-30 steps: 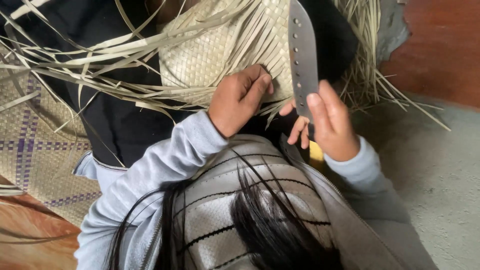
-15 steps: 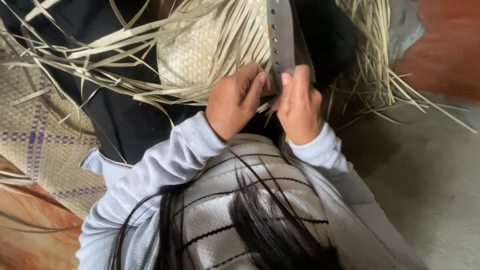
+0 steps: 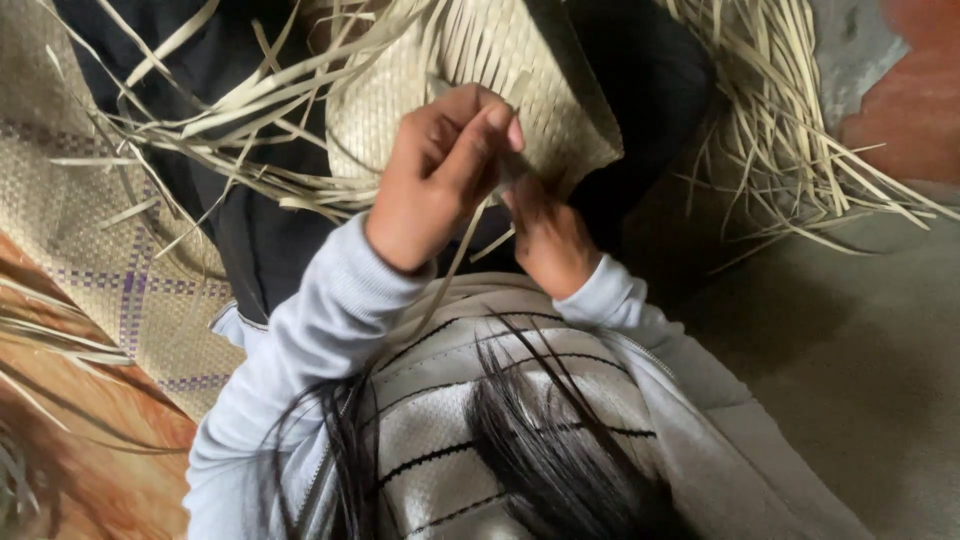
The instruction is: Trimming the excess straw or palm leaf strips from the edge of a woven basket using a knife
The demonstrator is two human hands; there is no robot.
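Observation:
My left hand [image 3: 430, 185] is raised over a half-woven pale straw mat piece [image 3: 400, 120] that lies on dark cloth across my lap. Its thumb and fingers pinch a loose straw strip [image 3: 455, 265] that trails down toward my chest. My right hand [image 3: 548, 238] sits just below and to the right, fingers curled in at the woven piece's lower edge. My left hand hides its fingertips, so I cannot make out what it holds. The knife blade is not clearly visible.
Long loose straw strips [image 3: 790, 150] fan out from the weave to the right and left. A finished woven mat with purple lines [image 3: 120, 270] lies at the left on the reddish floor. Grey floor [image 3: 860, 380] is at the right.
My right hand has dropped lower and the long grey knife blade it held up is no longer clearly seen. My left hand has lifted, pinching a strip. The view has shifted right.

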